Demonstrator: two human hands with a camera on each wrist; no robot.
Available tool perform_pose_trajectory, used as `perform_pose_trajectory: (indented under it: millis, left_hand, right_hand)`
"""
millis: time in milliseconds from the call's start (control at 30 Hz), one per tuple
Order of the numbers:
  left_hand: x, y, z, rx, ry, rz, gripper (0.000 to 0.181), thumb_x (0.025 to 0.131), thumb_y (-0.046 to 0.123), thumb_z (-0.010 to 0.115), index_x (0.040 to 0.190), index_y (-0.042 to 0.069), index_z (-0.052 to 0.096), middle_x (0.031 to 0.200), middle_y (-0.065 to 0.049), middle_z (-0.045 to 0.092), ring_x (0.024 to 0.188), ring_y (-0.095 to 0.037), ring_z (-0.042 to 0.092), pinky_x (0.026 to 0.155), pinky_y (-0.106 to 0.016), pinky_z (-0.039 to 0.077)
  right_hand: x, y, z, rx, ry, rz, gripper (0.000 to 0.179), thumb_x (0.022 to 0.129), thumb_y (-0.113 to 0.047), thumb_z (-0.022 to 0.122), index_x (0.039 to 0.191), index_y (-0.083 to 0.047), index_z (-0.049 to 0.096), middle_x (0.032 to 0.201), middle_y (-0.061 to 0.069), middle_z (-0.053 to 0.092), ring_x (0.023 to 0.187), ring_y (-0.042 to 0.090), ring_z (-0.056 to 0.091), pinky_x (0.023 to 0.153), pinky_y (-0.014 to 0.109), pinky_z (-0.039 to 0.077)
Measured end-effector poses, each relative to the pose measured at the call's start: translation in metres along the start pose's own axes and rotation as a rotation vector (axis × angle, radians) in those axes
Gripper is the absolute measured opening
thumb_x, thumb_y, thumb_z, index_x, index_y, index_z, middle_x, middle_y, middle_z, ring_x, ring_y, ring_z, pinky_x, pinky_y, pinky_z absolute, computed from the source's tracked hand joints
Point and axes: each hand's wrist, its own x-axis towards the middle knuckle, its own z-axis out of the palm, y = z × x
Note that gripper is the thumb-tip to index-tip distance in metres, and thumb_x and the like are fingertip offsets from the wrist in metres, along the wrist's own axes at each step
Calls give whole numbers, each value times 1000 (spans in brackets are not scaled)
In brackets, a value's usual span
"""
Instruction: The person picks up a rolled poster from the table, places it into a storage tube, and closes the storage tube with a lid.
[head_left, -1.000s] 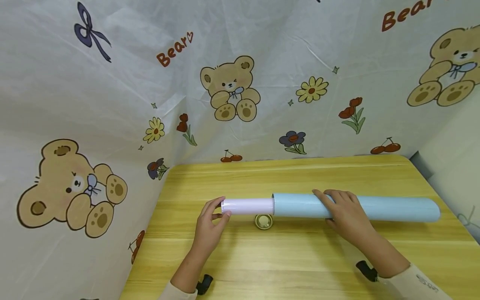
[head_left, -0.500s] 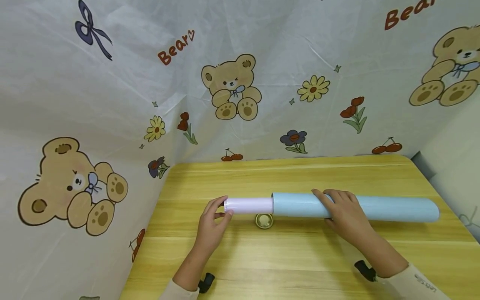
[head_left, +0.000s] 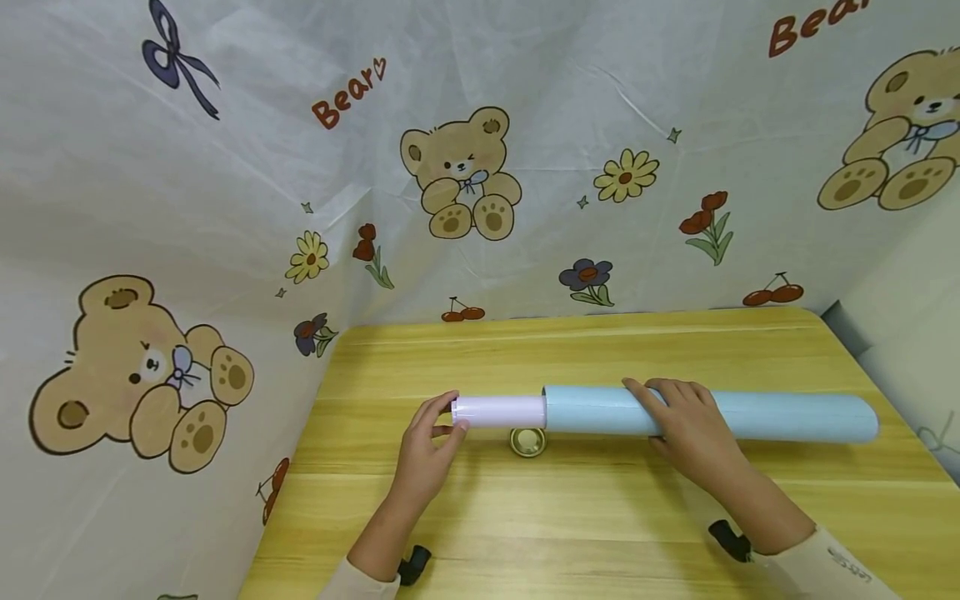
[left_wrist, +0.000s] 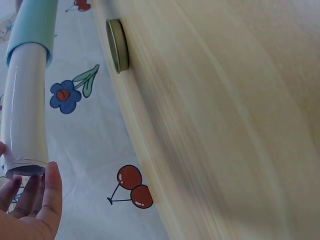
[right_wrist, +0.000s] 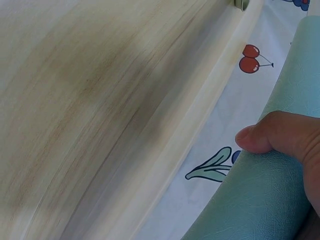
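A glossy pale lilac tube [head_left: 498,412] sticks out of the left end of a longer light blue tube [head_left: 795,417]. My left hand [head_left: 422,458] holds the lilac tube's outer end between thumb and fingers. In the left wrist view the rim of that lilac tube [left_wrist: 25,110] looks dark and hollow above my fingers. My right hand [head_left: 697,429] grips the blue tube near its middle from above, its thumb wrapped over the textured surface of the blue tube [right_wrist: 255,200] in the right wrist view. How far the lilac part reaches inside is hidden.
A round gold-coloured metal lid [head_left: 528,442] lies on the wood-grain table [head_left: 540,517], just in front of where the two tubes meet. Behind and to the left hangs a white cloth [head_left: 247,167] printed with bears and flowers.
My left hand has shifted slightly to the right, and less of the lilac tube shows outside the blue one. My right hand and the blue tube stay almost still.
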Motion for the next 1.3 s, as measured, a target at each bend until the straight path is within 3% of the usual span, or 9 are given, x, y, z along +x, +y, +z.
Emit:
perform_pose_trajectory:
  millis: [133,433,667,900,1300]
  left_hand:
    - [-1,2,1,-1,-2,-20,45,99,26,67,142,26,54,137,0,56,111,-25,63,89,-38,59]
    - [-1,-1,2,16,-5,0,41,99,25,66,139,18,57,135,2,57,118,-22,60,93,-38,58]
    - [-1,-2,4,6,-5,-3,37,100,24,66,136,24,58,136,2,57,124,-24,59,95,-39,57]
    - [-1,-3,5,-32,-22,-19,35,101,25,65,135,27,58,138,3,56,130,-19,55,99,-34,56]
    - [0,-3,9,-46,-28,-28,35,100,24,65,135,26,60,138,2,56,130,-21,56,98,-28,56]
  right_hand:
    - [-1,0,1,-3,16,-10,103,59,-16,99,148,-16,48,125,18,61,117,41,57,98,62,44]
    - [1,0,0,-9,16,-17,101,59,-16,98,147,-16,49,124,18,61,117,40,57,98,62,44]
    - [1,0,0,-12,10,-14,99,60,-16,98,146,-16,49,125,18,61,118,40,57,100,62,43]
    - [2,1,0,-17,19,-18,100,59,-15,98,147,-17,49,125,17,61,118,40,57,100,62,43]
    - [3,2,-2,-18,31,-23,103,58,-14,99,147,-17,48,125,18,61,118,40,57,99,61,43]
